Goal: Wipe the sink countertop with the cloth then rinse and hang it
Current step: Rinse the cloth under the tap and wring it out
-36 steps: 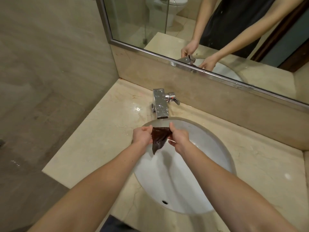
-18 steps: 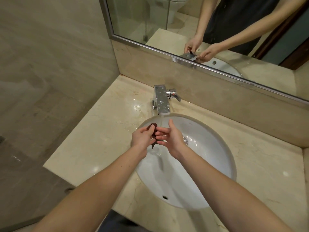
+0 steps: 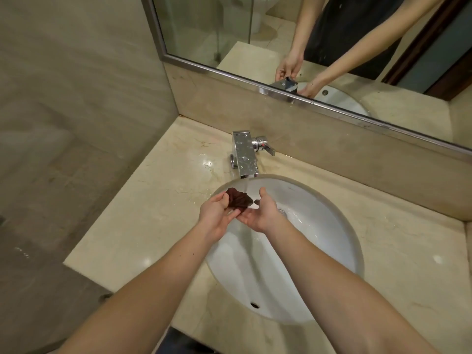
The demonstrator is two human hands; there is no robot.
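hands (image 3: 237,213) bunch cloth (image 3: 238,200) under faucet (image 3: 244,157), over basin's (image 3: 319,251) far rim.

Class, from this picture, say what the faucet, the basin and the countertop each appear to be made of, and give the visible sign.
Faucet: polished chrome-look metal, mirror-bright with water spots. Basin: glossy white, probably glazed ceramic, with sharp highlights. Countertop: beige veined stone, likely polished marble, though imitation cannot be excluded.
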